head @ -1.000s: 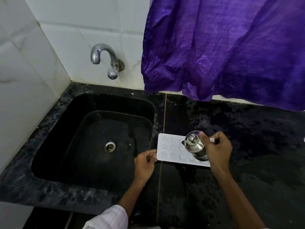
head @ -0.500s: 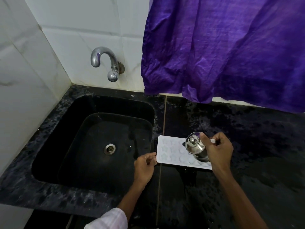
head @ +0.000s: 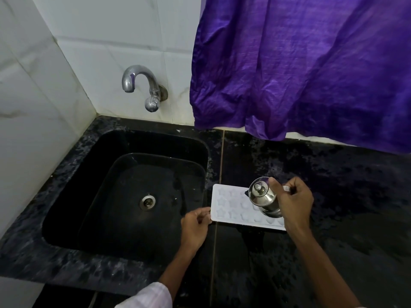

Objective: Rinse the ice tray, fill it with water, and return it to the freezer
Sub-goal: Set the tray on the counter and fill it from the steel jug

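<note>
Here the white rectangular plastic ice tray point(head: 229, 204) lies on the black stone bench point(head: 333, 196), long axis left-to-right; the left hand point(head: 195, 225) fingers pinch its left end, and the right hand point(head: 293, 203) fingers clamp a steel jug point(head: 263, 200) over it.

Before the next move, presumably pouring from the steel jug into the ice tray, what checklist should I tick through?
1. The ice tray lies flat on the counter: ok.
2. The left hand pinches its left edge: ok.
3. The right hand grips the steel jug above the tray: ok.
4. Jug's spout over the cavities: ok.
5. Water level in cavities: cannot tell.
6. The tap is not running: ok.
</note>
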Demonstrator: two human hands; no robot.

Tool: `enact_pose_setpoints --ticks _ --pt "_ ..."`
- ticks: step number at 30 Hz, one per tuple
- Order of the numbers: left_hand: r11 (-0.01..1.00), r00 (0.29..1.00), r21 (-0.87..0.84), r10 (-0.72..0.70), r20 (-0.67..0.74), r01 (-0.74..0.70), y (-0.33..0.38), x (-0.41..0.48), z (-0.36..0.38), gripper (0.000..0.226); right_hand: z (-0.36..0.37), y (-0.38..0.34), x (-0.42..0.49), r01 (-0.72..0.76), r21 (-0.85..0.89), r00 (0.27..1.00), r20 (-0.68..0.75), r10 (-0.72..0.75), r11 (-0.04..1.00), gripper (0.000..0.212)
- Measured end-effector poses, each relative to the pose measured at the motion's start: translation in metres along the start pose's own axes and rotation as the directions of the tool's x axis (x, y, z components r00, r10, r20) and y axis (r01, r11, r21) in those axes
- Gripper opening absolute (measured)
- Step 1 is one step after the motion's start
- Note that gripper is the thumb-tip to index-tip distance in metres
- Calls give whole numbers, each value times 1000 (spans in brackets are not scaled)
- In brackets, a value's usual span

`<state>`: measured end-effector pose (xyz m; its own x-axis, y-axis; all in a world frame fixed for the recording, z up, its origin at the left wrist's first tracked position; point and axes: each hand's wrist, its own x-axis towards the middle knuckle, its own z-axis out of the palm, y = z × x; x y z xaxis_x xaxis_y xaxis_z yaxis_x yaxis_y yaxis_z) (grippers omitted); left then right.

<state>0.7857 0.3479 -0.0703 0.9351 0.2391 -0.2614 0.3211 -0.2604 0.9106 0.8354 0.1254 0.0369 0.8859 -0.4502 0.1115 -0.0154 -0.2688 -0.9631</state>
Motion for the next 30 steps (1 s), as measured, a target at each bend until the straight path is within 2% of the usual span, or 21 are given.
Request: enact_pose_setpoints --ticks 6,18,30 --pt "1000 1000 -16 -4 1 4 -2 1 0 22 6 -5 8 -25 22 1000 -9 25 999 48" --pt "998 999 -42 -36 -7 36 -4 4 0 23 15 -16 17 53 -41 998 18 -52 998 45" --pt "1000 1000 -24 -19 -1 19 -3 4 1 23 17 -17 21 44 -22 999 22 -44 999 45"
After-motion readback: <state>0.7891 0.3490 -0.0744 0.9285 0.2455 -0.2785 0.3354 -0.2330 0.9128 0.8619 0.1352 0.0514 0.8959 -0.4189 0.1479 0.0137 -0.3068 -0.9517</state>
